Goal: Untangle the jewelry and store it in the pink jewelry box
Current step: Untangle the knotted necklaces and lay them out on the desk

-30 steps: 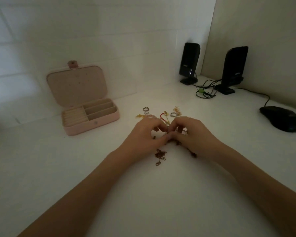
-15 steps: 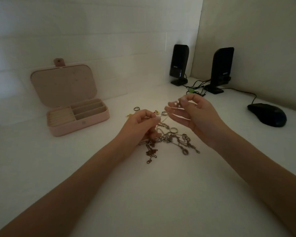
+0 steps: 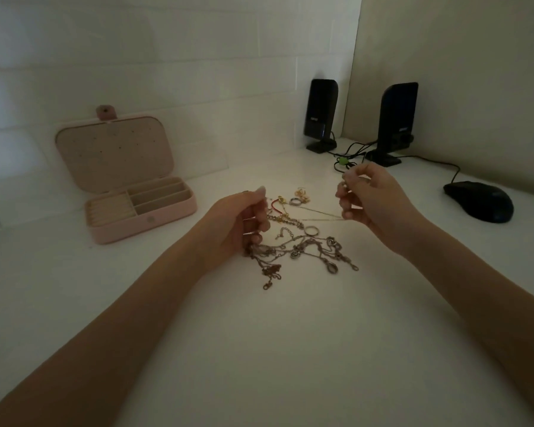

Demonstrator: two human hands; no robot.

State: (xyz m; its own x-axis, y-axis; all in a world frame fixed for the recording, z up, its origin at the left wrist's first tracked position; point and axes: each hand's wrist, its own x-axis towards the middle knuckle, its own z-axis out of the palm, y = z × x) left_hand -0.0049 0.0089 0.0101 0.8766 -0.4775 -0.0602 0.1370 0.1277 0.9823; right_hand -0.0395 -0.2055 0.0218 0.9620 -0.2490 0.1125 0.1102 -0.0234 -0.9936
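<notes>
A tangle of dark metal chains (image 3: 302, 252) lies on the white desk between my hands. Behind it sit gold earrings (image 3: 302, 194), a red cord bracelet (image 3: 276, 204) and rings (image 3: 311, 231). My left hand (image 3: 241, 223) has curled fingers that grip the left end of the tangle. My right hand (image 3: 370, 198) is raised and pinches a thin fine chain (image 3: 321, 212) that stretches across towards the pile. The pink jewelry box (image 3: 142, 208) stands open at the left, lid up, its compartments showing nothing inside.
Two black speakers (image 3: 321, 115) (image 3: 396, 121) stand at the back right corner with cables and a green clip (image 3: 341, 161). A black mouse (image 3: 478, 201) lies at the right. White walls close the back and right.
My hands have parted from a tight pinch over the pile. The right hand rose and moved right, drawing a thin chain out; the left stays on the tangle.
</notes>
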